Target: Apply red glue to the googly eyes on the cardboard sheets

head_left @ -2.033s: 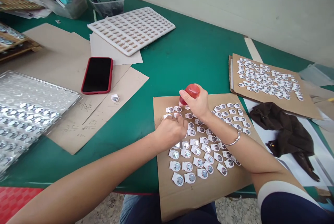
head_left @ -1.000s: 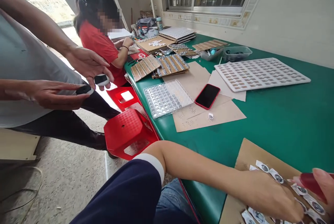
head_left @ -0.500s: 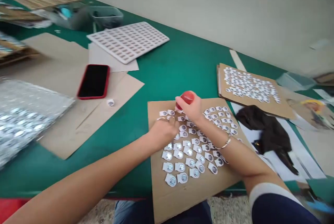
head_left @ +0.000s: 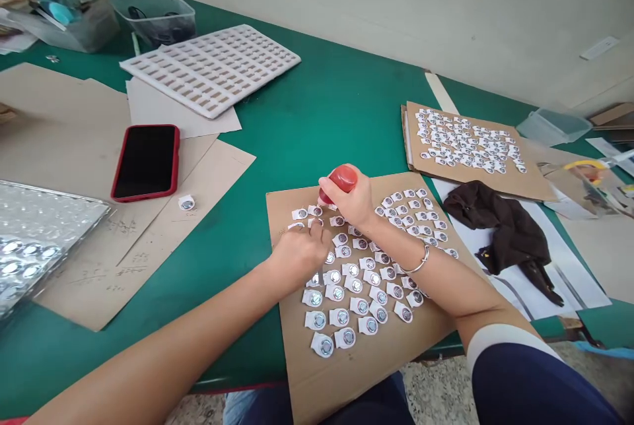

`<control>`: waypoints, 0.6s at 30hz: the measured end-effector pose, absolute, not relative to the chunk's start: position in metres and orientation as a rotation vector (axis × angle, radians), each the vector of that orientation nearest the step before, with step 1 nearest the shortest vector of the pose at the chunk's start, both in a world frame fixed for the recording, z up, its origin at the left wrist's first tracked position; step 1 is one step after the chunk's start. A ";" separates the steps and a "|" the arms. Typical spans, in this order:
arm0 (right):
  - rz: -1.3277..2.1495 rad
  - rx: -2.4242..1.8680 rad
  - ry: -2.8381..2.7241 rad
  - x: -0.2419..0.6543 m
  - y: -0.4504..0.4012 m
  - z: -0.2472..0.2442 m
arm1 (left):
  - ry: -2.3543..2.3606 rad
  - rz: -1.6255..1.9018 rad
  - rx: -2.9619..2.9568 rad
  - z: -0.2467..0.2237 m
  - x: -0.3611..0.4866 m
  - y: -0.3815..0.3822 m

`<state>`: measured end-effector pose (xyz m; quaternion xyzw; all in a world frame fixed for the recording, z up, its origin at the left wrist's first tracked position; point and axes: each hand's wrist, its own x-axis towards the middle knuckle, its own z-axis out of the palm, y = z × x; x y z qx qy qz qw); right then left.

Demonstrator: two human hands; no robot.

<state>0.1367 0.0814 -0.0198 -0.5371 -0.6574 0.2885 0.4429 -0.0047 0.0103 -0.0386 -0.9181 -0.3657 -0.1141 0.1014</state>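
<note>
My right hand point(head_left: 351, 199) is wrapped round a red squeeze bottle point(head_left: 343, 179), tilted with its lower end toward the far left part of a cardboard sheet point(head_left: 317, 379). Rows of small white tabs with round metallic discs point(head_left: 323, 346) cover much of this sheet. Close beside it on the left, my left hand point(head_left: 301, 252) is closed over the tabs, fingers curled. A narrow grey piece shows just under that hand, but what it grips is hidden. The bottle's tip is mostly hidden behind the right hand.
A second cardboard sheet with similar tabs point(head_left: 463, 141) lies back right, near a dark cloth point(head_left: 500, 227). To the left are a red-cased phone point(head_left: 147, 162), a single white piece point(head_left: 187, 202), a white slotted tray point(head_left: 212, 68), a clear blister tray point(head_left: 44, 233) and plastic bins point(head_left: 156, 19).
The view has turned slightly, so the phone and slotted tray sit farther left. Both hands stay over the far left part of the sheet, the right one still holding the red bottle.
</note>
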 end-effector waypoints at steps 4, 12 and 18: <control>0.728 -1.334 -1.627 0.136 0.082 -0.020 | -1.041 -0.341 -2.709 -0.039 -0.005 0.011; 0.767 -1.330 -1.617 0.135 0.083 -0.019 | -1.029 -0.341 -2.711 -0.039 -0.005 0.011; 0.791 -1.315 -1.623 0.136 0.084 -0.018 | -1.110 -0.327 -2.757 -0.037 -0.004 0.010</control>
